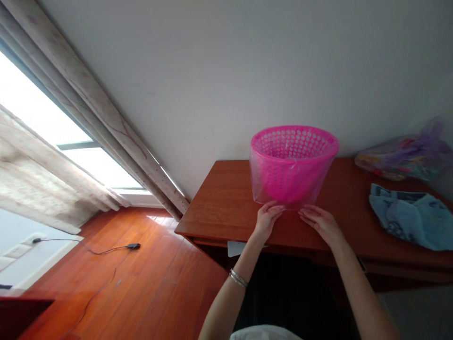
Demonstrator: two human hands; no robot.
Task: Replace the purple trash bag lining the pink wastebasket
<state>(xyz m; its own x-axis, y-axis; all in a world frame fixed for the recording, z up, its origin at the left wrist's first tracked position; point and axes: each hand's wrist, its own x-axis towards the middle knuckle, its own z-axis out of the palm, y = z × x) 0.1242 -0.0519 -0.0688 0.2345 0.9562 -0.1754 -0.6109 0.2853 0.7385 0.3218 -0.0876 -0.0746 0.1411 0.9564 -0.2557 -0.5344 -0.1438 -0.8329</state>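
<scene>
A bright pink plastic basket (290,177) with rows of round holes stands upright on the brown wooden desk (222,203). A clear plastic bag (256,182) hangs loosely around its outside, reaching down toward the desktop. My left hand (269,219) is closed at the bag's lower left edge, fingers pinched together on the film. At the lower right edge, my right hand (320,224) has its fingers pressed together on the same film. Both hands are in front of the basket, low and near the desktop. The basket's far side and base are partly hidden.
On the desk's right lie a folded light-blue cloth item (414,217) and a purplish see-through bag (406,153) with colourful contents. A white wall rises behind. To the left are curtains (102,108), a bright window, and a black cable plug (133,246) on the wooden floor.
</scene>
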